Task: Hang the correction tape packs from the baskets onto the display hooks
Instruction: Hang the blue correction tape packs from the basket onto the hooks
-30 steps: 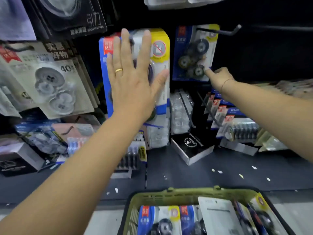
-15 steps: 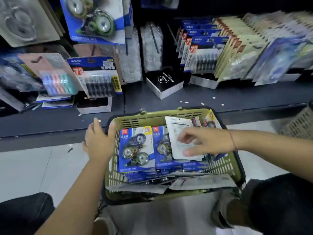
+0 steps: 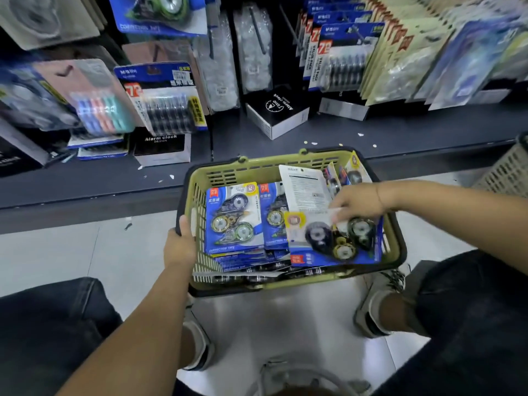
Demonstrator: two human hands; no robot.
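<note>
A green plastic basket (image 3: 297, 164) stands on the floor in front of the shelf, filled with several blue correction tape packs (image 3: 233, 218). My left hand (image 3: 180, 247) grips the basket's left rim. My right hand (image 3: 357, 202) pinches the top edge of one blue correction tape pack (image 3: 328, 244), which lies tilted and upside down above the others at the basket's right side. A white card back (image 3: 307, 187) leans behind it. Display hooks (image 3: 258, 31) with hanging packs fill the wall above the shelf.
A dark shelf (image 3: 400, 135) runs across, holding black alarm clock boxes (image 3: 274, 112) and pen packs (image 3: 168, 98). A beige basket (image 3: 508, 170) stands at the right edge. My knees and shoes frame the tiled floor (image 3: 71, 252) below the green basket.
My gaze dropped from the hooks to the basket. My left hand came off the hanging pack and took the basket rim; my right hand reached in and picked up one pack.
</note>
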